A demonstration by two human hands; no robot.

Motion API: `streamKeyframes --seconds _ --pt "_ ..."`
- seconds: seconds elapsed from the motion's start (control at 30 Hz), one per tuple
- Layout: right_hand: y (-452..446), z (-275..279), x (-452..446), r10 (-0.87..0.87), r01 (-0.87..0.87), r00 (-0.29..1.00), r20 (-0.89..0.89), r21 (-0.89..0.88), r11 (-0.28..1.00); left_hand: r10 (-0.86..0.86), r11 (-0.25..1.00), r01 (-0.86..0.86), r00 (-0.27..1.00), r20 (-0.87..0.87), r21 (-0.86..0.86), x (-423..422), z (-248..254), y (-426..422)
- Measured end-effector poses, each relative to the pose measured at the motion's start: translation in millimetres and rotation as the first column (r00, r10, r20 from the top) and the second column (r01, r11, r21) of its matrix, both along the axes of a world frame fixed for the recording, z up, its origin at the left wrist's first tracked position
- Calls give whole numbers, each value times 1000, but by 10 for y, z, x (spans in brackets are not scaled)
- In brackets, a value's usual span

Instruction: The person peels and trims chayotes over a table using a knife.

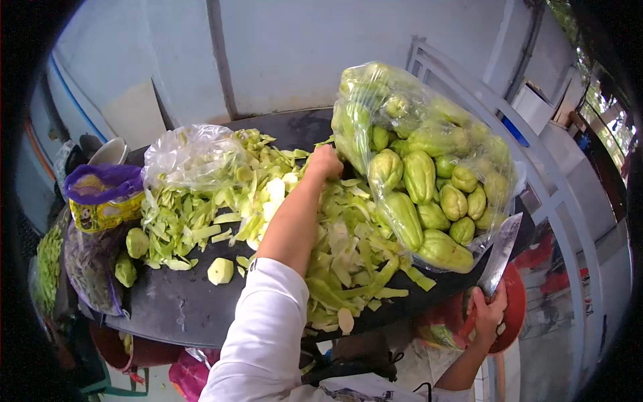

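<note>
My left hand (325,162) reaches across the table to the pile of pale green peels (348,234), beside the clear plastic bag (362,164). Its fingers are curled and point away, so what they hold, if anything, is hidden. Whole green chayotes (419,175) fill that bag. Low on the right, my right hand (487,311) grips a knife (501,253) with a broad blade pointing up, above a red basin (512,301). A peeled, pale chayote piece (220,271) lies on the dark table (174,295), left of my left forearm.
A second clear plastic bag (194,154) lies on more peels. At the left stands a purple net bag (97,268) with two chayotes (125,269) beside it. A grey metal railing (556,201) runs along the right; a pale wall (295,53) stands behind the table.
</note>
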State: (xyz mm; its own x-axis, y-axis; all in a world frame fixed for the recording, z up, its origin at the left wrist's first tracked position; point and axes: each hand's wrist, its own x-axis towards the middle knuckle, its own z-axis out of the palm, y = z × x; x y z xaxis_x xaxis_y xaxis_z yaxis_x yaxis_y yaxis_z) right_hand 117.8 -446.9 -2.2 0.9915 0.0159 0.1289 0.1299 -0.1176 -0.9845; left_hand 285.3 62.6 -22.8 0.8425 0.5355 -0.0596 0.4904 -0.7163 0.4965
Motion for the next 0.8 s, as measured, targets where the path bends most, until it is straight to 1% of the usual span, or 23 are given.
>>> streamKeyframes --seconds 0.03,0.07,0.1,0.13,0.17,0.2,0.23,0.27,0.3,0.33,0.4,0.43,0.47,0.5,0.53,0.57,0.6,0.63,0.67,0.7,0.73,0.8 --pt "108 63 -21 14 -14 1000 -5 5 1000 75 997 -75 996 44 -21 -32 28 20" --pt "190 104 -23 30 -30 999 -14 10 1000 79 997 -78 996 36 -17 -81 64 77" --pt "240 100 8 87 -87 996 2 31 996 148 979 -128 982 117 -160 -213 168 123" --pt "296 117 17 94 -94 996 -10 35 995 228 940 -165 956 187 -300 -329 194 196" --pt "375 141 29 183 -183 983 12 11 983 305 752 -14 893 330 -659 -445 192 268" --pt "472 169 36 273 -273 961 34 -13 962 357 540 125 861 362 -832 -699 411 208" --pt "607 215 21 296 -295 955 24 -19 955 418 402 217 821 389 -890 -850 441 234" --pt "748 273 20 308 -308 951 24 -11 951 484 258 319 774 408 -912 -999 479 254" --pt "886 337 14 396 -397 918 -23 -22 918 538 154 378 743 399 -913 -1208 584 166" --pt "1033 409 13 479 -482 875 -69 -33 876 573 123 452 695 435 -884 -1359 562 107" --pt "1408 425 41 593 -593 805 -17 -27 804 578 -26 519 705 411 -854 -1716 638 -30" --pt "1600 450 81 645 -635 764 27 -144 759 584 -49 598 667 462 -800 -1915 716 -141" --pt "1792 472 99 673 -652 739 46 -205 730 590 -73 668 628 508 -741 -2089 747 -233" --pt "1983 494 116 699 -664 712 65 -264 700 598 -96 680 623 504 -727 -2196 724 -271" --pt "2188 513 111 735 -675 671 95 -334 658 575 -80 691 620 533 -718 -2308 695 -298" --pt "2369 511 87 771 -679 626 121 -403 614 567 -72 729 591 573 -681 -2359 582 -250" --pt "2528 494 63 776 -682 618 125 -407 608 558 -64 765 560 613 -640 -2388 478 -188" --pt "2670 471 38 782 -674 601 166 -420 607 563 -60 769 553 614 -637 -2455 491 -189" --pt "2786 447 8 786 -666 584 205 -433 608 605 -46 752 545 581 -658 -2505 501 -195" --pt "2878 431 -22 767 -632 605 211 -459 625 645 -34 735 533 547 -677 -2548 541 -217" --pt "2944 437 -43 772 -633 600 211 -465 619 684 -24 717 520 511 -697 -2585 579 -236" --pt "3057 460 -70 780 -625 569 261 -478 617 702 -49 743 500 506 -667 -2624 612 -231"
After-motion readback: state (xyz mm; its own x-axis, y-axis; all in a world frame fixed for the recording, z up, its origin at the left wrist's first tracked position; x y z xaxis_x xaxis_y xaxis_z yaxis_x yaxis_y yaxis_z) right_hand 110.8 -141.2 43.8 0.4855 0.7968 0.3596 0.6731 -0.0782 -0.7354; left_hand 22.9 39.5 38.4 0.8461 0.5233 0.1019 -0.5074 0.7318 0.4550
